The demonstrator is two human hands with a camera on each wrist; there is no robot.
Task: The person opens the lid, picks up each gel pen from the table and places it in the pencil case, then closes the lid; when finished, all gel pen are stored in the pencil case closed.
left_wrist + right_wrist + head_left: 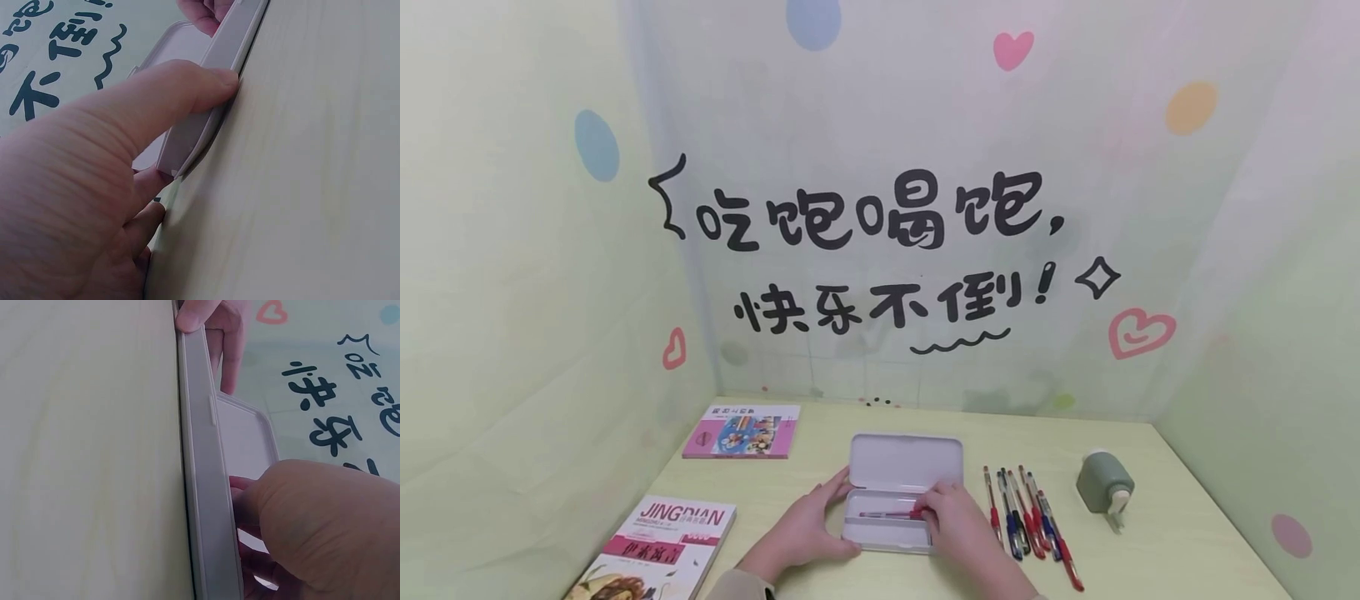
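Note:
An open white pencil case [907, 461] lies on the table with its lid tilted back. My left hand [803, 530] grips the case's left end, its thumb on the front edge and fingers around the far side, as the left wrist view shows. Inside the case lies a red gel pen [887, 514], which my right hand [961, 527] pinches near its red end. In the right wrist view the case's front wall [209, 456] hides the pen and part of my right fingers [245, 503].
Several red and dark blue pens [1030, 517] lie loosely grouped right of the case. Farther right is a grey-green bottle [1105, 481]. Two books, one pink [741, 432] and one titled JINGDIAN [658, 546], lie on the left. Fabric walls [880, 108] enclose the table [820, 425].

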